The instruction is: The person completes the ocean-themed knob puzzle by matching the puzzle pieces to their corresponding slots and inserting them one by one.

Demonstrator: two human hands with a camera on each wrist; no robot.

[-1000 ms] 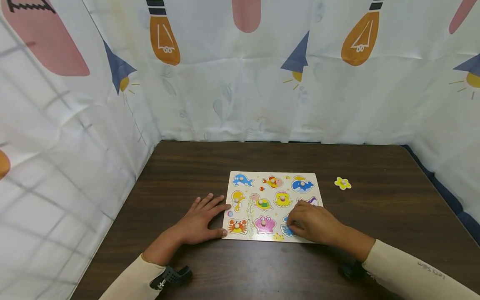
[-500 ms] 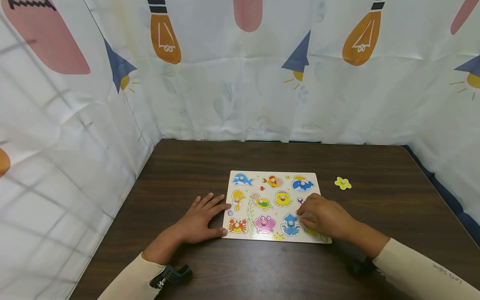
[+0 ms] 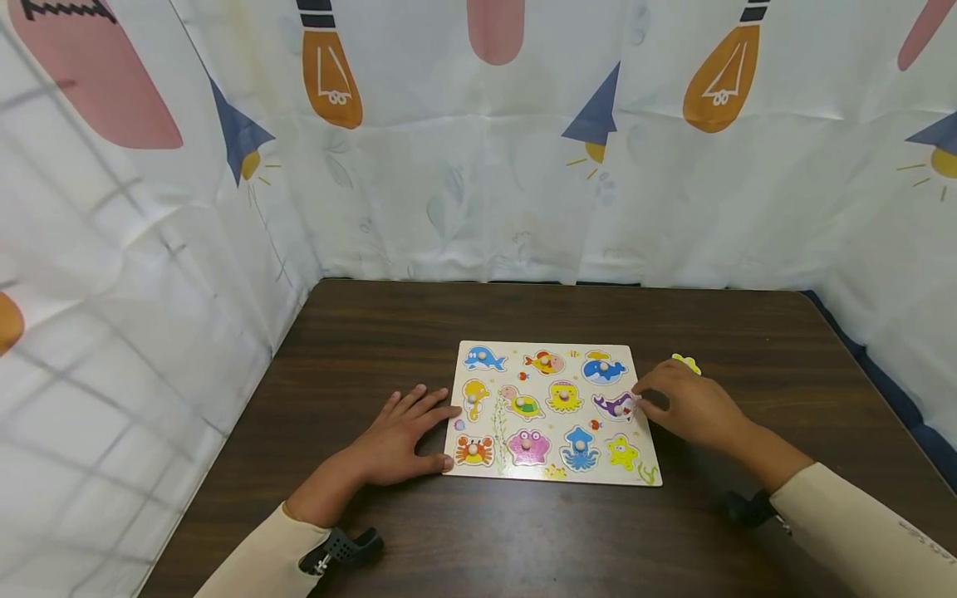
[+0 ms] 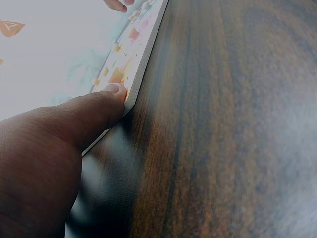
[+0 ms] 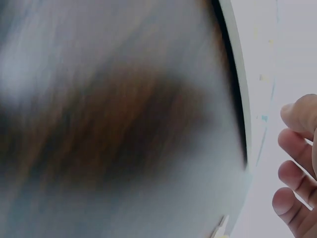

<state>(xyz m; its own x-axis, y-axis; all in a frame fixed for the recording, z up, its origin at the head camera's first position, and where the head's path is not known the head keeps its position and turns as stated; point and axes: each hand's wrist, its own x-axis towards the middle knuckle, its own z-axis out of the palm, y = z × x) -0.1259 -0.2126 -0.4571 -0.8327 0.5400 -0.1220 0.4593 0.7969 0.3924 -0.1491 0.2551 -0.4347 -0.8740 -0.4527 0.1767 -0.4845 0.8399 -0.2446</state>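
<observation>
A wooden knob puzzle board (image 3: 549, 423) with sea-animal pieces lies on the table. My left hand (image 3: 407, 436) rests at its left edge with fingers spread; in the left wrist view the thumb (image 4: 106, 99) presses on the board's corner. Beside the right edge hovers my right hand (image 3: 691, 407), fingers loosely bent and holding nothing, fingertips close to the purple whale (image 3: 615, 406). Partly hidden behind that hand is a loose yellow flower-like piece (image 3: 688, 363). A blue squid (image 3: 579, 449) and a yellow star (image 3: 622, 452) show in the board's bottom row.
The dark wooden table (image 3: 478, 540) reaches to a white printed curtain (image 3: 478, 208) at the back and sides. A dark band sits on each wrist, including the left wristband (image 3: 340, 552).
My right hand has moved from over the squid, rightward and away from me, off the board toward the loose yellow piece, uncovering the star and the purple whale. My left hand stays put.
</observation>
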